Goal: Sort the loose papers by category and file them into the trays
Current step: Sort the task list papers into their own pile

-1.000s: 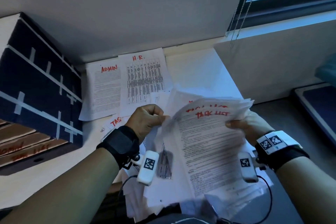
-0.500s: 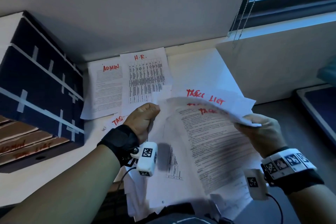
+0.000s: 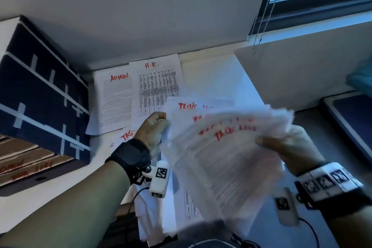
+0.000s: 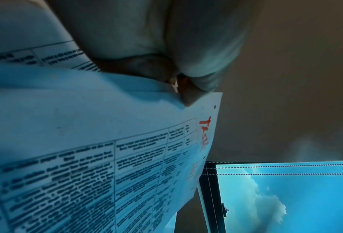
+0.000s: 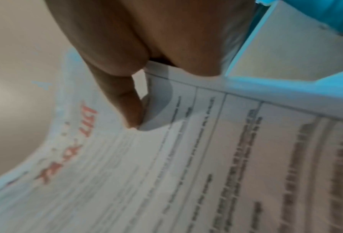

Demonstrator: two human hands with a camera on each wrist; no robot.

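white table (image 3: 213, 78) at centre frame: both hands pinch the task list sheaf (image 3: 227, 147), left hand (image 3: 153, 129), right hand (image 3: 291, 143); sorting step, next likely squaring it for a tray.

Two hands (image 3: 154, 130) – two flat desk sheets (image 3: 116, 98), one held sheaf (image 3: 225, 159).

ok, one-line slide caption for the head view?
Both hands, left hand and right hand, grip a TASK LIST stack above ADMIN sheet and H.R. sheet.

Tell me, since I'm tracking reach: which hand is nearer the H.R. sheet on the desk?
Left. The left hand is just below the H.R. sheet, gripping papers; the right hand is farther right, holding the Task List stack.
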